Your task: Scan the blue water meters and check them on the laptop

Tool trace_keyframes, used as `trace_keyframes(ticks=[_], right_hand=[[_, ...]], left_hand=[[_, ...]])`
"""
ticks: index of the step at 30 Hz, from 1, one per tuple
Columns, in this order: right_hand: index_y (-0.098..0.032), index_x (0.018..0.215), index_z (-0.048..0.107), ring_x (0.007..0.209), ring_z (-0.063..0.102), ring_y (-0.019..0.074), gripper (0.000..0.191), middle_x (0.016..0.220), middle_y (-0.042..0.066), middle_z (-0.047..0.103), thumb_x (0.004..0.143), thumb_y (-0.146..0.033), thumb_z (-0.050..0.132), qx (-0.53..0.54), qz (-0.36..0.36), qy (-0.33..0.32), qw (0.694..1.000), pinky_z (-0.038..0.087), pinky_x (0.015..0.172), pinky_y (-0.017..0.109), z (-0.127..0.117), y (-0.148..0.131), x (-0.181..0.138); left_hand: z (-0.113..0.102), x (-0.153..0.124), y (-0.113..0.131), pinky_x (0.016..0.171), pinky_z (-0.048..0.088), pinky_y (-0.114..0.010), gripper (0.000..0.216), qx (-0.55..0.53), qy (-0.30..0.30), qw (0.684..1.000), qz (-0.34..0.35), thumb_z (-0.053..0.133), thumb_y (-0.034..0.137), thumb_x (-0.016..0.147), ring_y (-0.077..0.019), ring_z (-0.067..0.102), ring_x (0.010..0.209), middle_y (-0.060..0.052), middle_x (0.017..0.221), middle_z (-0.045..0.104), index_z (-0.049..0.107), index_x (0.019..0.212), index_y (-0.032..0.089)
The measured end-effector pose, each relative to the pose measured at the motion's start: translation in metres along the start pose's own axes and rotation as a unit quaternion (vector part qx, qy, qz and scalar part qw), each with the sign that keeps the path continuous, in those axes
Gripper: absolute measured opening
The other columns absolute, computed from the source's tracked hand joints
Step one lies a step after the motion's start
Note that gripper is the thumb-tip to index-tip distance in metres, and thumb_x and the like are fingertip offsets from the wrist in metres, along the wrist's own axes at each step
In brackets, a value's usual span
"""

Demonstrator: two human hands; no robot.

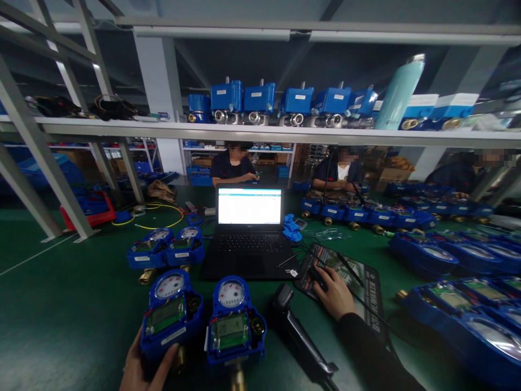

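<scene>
My left hand point(143, 368) grips the lower end of a blue water meter point(171, 315) with a round dial and a green display, near the front edge of the green table. A second blue meter point(235, 320) lies just to its right, untouched. My right hand point(332, 293), in a dark sleeve, rests curled over a black computer mouse point(316, 277) on a printed mouse pad point(358, 282). An open black laptop point(249, 228) with a bright white screen stands behind the two meters. A black handheld scanner point(299, 336) lies between the meters and my right arm.
Two more blue meters point(166, 248) sit left of the laptop, and several fill the table's right side point(456, 271). A shelf point(260, 133) above carries blue valve units and a teal bottle point(401, 92). Three people sit across the table. Yellow cable point(158, 214) and a red bin point(91, 212) lie at left.
</scene>
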State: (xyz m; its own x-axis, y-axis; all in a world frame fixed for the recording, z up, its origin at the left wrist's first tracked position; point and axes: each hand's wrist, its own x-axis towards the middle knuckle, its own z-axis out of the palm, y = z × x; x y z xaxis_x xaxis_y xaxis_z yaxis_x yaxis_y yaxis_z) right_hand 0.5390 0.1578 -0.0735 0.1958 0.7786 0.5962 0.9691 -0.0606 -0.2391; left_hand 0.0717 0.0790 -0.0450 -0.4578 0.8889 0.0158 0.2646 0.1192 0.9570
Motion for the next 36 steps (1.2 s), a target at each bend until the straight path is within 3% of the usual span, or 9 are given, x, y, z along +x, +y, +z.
trace_keyframes(ticks=[8,13,17,28,36], right_hand=[[-0.019,0.119,0.064,0.103,0.059,0.0266,0.043,0.121,0.013,0.057,0.083,-0.036,0.046,0.006,-0.004,-0.005,1.0,0.05,0.093,0.043,-0.003,-0.001,0.0],[-0.022,0.119,0.063,0.102,0.06,0.0252,0.042,0.121,0.01,0.058,0.082,-0.035,0.048,-0.001,0.005,-0.005,1.0,0.05,0.092,0.043,-0.002,0.0,-0.001],[-0.022,0.118,0.064,0.102,0.059,0.0254,0.041,0.121,0.011,0.058,0.082,-0.035,0.048,-0.006,0.003,-0.006,1.0,0.05,0.092,0.043,-0.002,0.0,-0.001],[-0.021,0.118,0.065,0.102,0.06,0.0255,0.042,0.122,0.011,0.058,0.082,-0.035,0.049,0.007,0.008,-0.015,1.0,0.052,0.089,0.041,-0.006,-0.002,-0.001],[-0.021,0.116,0.066,0.105,0.06,0.0255,0.042,0.122,0.01,0.059,0.08,-0.036,0.051,0.025,-0.014,-0.02,0.999,0.052,0.09,0.04,-0.008,-0.003,-0.002]], left_hand=[[-0.002,0.003,-0.007,0.111,0.029,-0.052,0.114,0.03,0.009,0.999,0.019,0.061,0.079,0.057,-0.0364,0.044,0.126,-0.02,0.137,0.046,0.031,0.143,0.009],[0.0,-0.003,0.006,0.111,0.029,-0.052,0.112,0.036,0.009,0.999,0.019,0.058,0.08,0.059,-0.0363,0.044,0.127,-0.02,0.137,0.046,0.032,0.142,0.009],[0.002,-0.004,0.015,0.11,0.03,-0.053,0.123,0.025,0.022,0.999,-0.001,0.059,0.084,0.049,-0.0381,0.045,0.124,-0.022,0.135,0.047,0.035,0.14,0.005],[0.001,-0.004,0.016,0.111,0.029,-0.052,0.123,0.035,0.021,0.999,-0.01,0.057,0.084,0.05,-0.0381,0.045,0.125,-0.023,0.136,0.046,0.033,0.141,0.006],[0.001,0.002,0.001,0.109,0.031,-0.052,0.118,0.026,0.026,0.999,0.0,0.06,0.081,0.051,-0.0376,0.046,0.123,-0.021,0.136,0.047,0.033,0.141,0.008]])
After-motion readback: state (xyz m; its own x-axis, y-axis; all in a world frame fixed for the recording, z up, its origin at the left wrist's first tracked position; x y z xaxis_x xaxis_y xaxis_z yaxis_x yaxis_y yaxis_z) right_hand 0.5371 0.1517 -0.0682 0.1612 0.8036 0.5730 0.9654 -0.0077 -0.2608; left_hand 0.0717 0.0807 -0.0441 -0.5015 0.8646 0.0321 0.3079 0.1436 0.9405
